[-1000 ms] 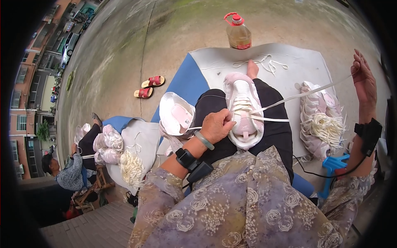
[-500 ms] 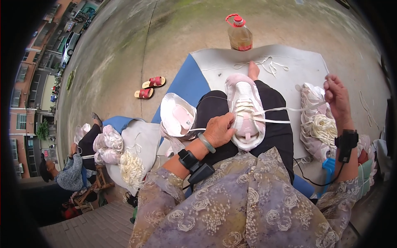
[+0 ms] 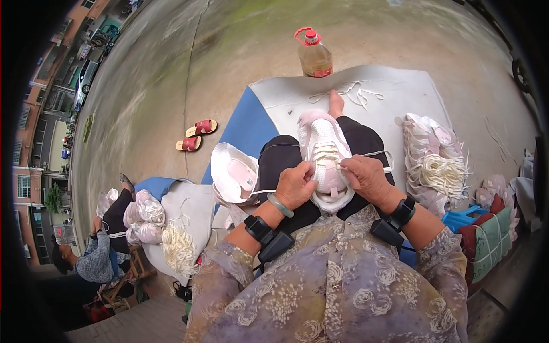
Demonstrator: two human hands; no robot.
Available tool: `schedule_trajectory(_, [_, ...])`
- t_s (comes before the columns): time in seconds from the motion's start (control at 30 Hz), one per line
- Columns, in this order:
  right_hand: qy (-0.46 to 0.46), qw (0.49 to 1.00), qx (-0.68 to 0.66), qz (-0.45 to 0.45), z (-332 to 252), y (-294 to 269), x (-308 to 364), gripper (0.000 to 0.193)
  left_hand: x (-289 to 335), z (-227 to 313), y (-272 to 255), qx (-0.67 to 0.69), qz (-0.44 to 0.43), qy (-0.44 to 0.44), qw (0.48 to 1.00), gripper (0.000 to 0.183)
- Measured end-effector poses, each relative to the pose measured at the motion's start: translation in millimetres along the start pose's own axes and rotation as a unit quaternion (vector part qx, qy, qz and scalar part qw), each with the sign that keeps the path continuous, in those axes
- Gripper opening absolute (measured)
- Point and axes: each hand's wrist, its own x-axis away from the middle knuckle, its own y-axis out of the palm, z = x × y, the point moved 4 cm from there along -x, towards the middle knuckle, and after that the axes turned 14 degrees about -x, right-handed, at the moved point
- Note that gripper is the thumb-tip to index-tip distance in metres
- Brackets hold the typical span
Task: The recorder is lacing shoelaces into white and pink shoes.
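A pale pink and white sneaker (image 3: 323,150) lies on my lap, toe pointing away. My left hand (image 3: 295,184) grips its left side near the eyelets. My right hand (image 3: 366,177) pinches the white shoelace (image 3: 382,154) at the right side of the eyelets; the lace loops out to the right over my dark trousers. A second sneaker (image 3: 235,174) of the same kind rests on its side by my left knee.
A pile of sneakers with a bundle of white laces (image 3: 437,168) lies at my right. Loose laces (image 3: 354,94) and an oil bottle (image 3: 314,55) are on the grey mat (image 3: 400,91) ahead. Red sandals (image 3: 194,134) sit left. Another seated person (image 3: 94,257) works lower left.
My right hand, raised far out to the right pulling the lace taut, has come back down to the sneaker's eyelets. The lace now hangs slack. My left hand stayed on the sneaker.
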Motion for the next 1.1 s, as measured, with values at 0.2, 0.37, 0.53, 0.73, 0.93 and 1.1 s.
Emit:
schedule_trajectory(0.2, [0.064, 0.994, 0.083, -0.023, -1, 2, 2, 0.023, -2, 1, -1, 0.022, 0.007, -0.012, 1.000, 0.020])
schedule_trajectory(0.37, [0.086, 0.992, 0.088, -0.021, 17, 12, 6, 0.022, -5, -2, -2, 0.028, 0.025, -0.020, 0.999, 0.022])
schedule_trajectory(0.53, [0.071, 0.994, 0.081, -0.010, 25, 10, 9, 0.019, -11, -3, -1, 0.021, -0.005, -0.028, 0.999, 0.030])
schedule_trajectory(0.73, [0.092, 0.994, 0.055, -0.009, 25, 4, 12, 0.017, -15, -4, -1, 0.032, -0.054, -0.029, 0.998, 0.033])
schedule_trajectory(0.93, [0.070, 0.996, 0.048, 0.015, 20, 4, 16, 0.015, -14, 2, -28, 0.274, -0.188, -0.081, 0.940, 0.025])
schedule_trajectory(1.1, [0.114, 0.993, 0.036, 0.008, 24, 0, 20, 0.016, 5, 80, -104, 0.403, -0.248, 0.174, 0.864, 0.036])
